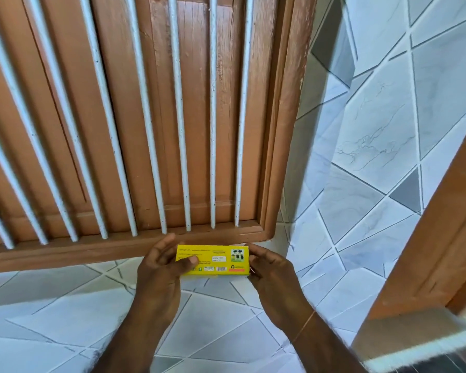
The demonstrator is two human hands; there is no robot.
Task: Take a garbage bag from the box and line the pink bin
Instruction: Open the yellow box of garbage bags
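Showing its printed face to the camera, a flat yellow box [212, 261] is held level between two hands, above the grey and white tiled floor [65, 319] and just in front of the bottom rail of a brown wooden door [135, 130] with white bars [179, 117]. Lines of small dark print are seen across the left part of the box, a green picture panel sits at its upper right, and a barcode, a recycling mark and an orange strip run along its lower edge; the print is too small to be read. The left end of the box is grasped by the left hand [163, 265], whose thumb is laid across the printed face while the fingers are curled behind the upper edge. The right end is pinched by the right hand [269, 267], with fingertips set at the top and bottom corners. The middle of the box is left uncovered between the two grips. It seems closed, though the end flaps are hidden by the fingers. A thin band [304, 328] is worn on the right wrist. A wooden frame [425, 251] is seen at the right.
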